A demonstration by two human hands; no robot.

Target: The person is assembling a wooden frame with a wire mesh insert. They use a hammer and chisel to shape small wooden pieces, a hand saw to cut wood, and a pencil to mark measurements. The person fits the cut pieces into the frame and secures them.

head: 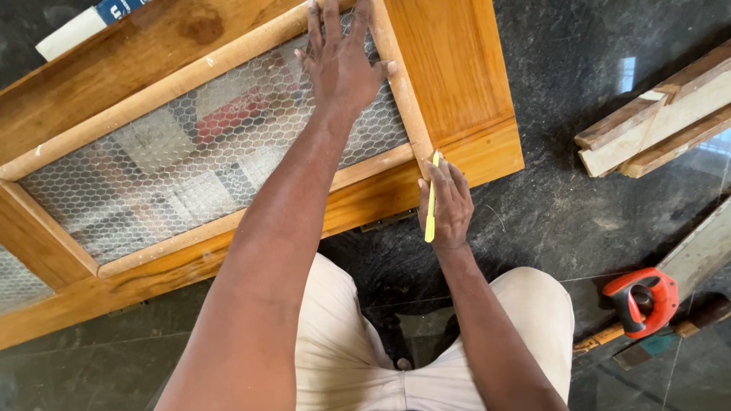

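Note:
A wooden door frame point(457, 68) with a wire mesh panel point(175, 164) lies flat on the dark floor. My left hand point(340, 57) is spread flat on the mesh near the panel's upper right corner, fingers apart, holding nothing. My right hand point(446, 204) grips a yellow pencil point(432, 205), its tip touching the light wooden beading point(400, 95) at the panel's lower right corner. My knees in beige trousers are below, at the frame's near edge.
A red-handled hand saw point(642, 301) lies on the floor at the lower right. Several loose wooden strips point(655, 122) rest at the right. A white and blue object point(80, 27) sits at the top left.

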